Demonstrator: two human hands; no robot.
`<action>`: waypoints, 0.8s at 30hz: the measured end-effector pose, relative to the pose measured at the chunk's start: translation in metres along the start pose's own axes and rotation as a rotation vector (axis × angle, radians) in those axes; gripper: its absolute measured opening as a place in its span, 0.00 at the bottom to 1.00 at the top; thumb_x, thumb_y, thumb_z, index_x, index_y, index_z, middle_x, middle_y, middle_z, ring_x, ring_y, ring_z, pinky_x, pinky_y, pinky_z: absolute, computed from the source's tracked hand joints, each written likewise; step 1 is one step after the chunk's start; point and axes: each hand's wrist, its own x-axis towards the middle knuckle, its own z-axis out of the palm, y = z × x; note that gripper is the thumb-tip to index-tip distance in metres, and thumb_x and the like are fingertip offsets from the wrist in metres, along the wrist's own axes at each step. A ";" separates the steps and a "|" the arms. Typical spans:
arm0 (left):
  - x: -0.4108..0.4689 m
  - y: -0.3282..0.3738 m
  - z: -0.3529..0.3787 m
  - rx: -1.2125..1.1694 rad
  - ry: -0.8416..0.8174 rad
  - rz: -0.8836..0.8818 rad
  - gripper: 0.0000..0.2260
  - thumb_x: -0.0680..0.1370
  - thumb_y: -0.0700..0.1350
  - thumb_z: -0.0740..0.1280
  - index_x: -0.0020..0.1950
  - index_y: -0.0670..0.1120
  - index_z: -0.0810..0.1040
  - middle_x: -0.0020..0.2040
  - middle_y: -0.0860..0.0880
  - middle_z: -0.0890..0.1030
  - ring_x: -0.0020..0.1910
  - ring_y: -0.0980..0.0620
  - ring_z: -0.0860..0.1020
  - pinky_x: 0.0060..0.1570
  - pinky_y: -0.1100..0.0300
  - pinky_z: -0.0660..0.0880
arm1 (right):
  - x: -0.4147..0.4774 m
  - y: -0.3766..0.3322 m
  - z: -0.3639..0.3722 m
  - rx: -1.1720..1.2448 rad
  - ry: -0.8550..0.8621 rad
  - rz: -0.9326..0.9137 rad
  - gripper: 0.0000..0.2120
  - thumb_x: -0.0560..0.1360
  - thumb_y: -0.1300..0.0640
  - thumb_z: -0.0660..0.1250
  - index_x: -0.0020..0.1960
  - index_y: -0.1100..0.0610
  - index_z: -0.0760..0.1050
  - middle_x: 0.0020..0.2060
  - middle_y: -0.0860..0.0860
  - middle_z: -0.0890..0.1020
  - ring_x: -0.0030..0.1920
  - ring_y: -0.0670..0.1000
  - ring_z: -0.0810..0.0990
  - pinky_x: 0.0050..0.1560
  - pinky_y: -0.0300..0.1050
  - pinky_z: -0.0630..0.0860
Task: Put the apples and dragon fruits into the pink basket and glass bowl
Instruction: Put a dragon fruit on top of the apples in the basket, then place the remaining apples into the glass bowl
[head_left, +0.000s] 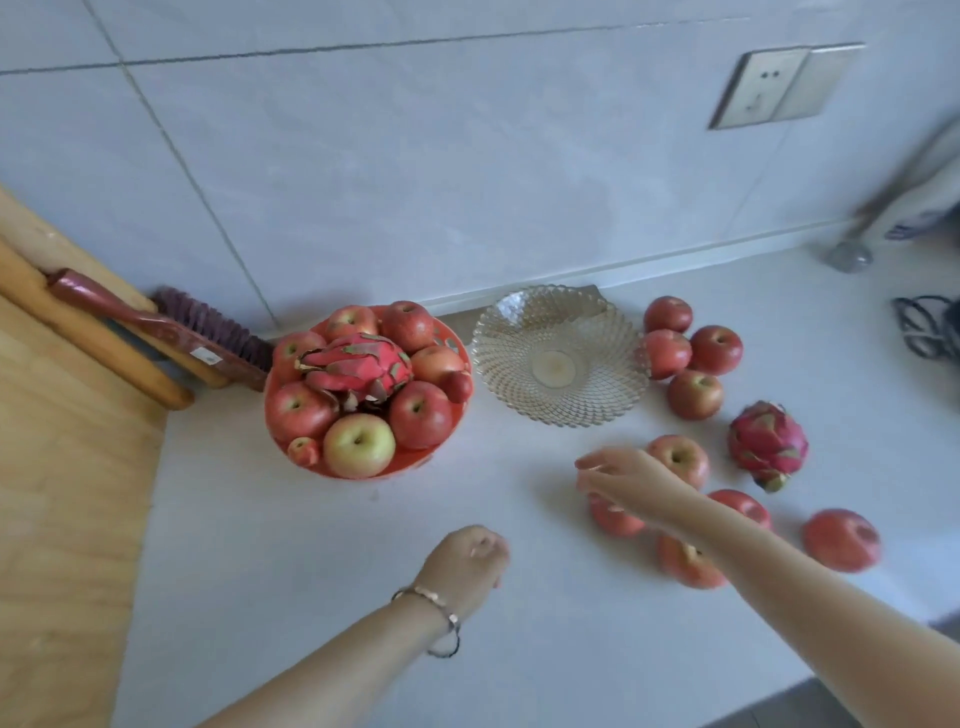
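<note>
The pink basket (451, 332) stands left of centre, piled with several apples and one dragon fruit (356, 368) on top. To its right the glass bowl (558, 356) holds nothing. Several loose apples lie on the counter, three in a cluster (716, 349) right of the bowl and others nearer me, such as one apple (840, 539) at the right. A second dragon fruit (768, 444) lies among them. My right hand (626, 478) hovers above an apple (613, 517), fingers spread, holding nothing. My left hand (467, 564) floats over bare counter, fingers loosely curled, empty.
A wooden board (62, 467) covers the left side, with a rolling pin (88, 332) and a brush (218, 332) against the tiled wall. A wall socket (774, 85) sits upper right. A black wire item (927, 325) and a metal foot (849, 255) occupy the far right.
</note>
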 end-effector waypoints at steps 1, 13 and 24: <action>0.003 0.011 0.009 -0.002 -0.014 0.016 0.06 0.65 0.52 0.59 0.34 0.51 0.73 0.39 0.47 0.80 0.42 0.47 0.80 0.37 0.61 0.69 | -0.007 0.009 -0.010 -0.011 0.038 -0.002 0.12 0.74 0.58 0.66 0.56 0.58 0.77 0.42 0.52 0.81 0.42 0.51 0.79 0.49 0.44 0.75; 0.085 0.084 0.121 0.217 0.174 -0.005 0.16 0.73 0.44 0.66 0.60 0.45 0.72 0.59 0.46 0.76 0.56 0.47 0.76 0.54 0.59 0.71 | 0.024 0.087 -0.102 -0.443 0.077 -0.216 0.15 0.72 0.55 0.65 0.59 0.53 0.74 0.55 0.55 0.75 0.58 0.56 0.73 0.58 0.47 0.71; 0.133 0.113 0.123 -0.431 0.638 -0.405 0.22 0.72 0.47 0.66 0.60 0.34 0.71 0.51 0.36 0.78 0.50 0.40 0.78 0.49 0.54 0.71 | 0.084 0.116 -0.102 -0.505 -0.142 -0.188 0.40 0.59 0.44 0.71 0.67 0.45 0.60 0.56 0.53 0.71 0.56 0.58 0.76 0.53 0.48 0.76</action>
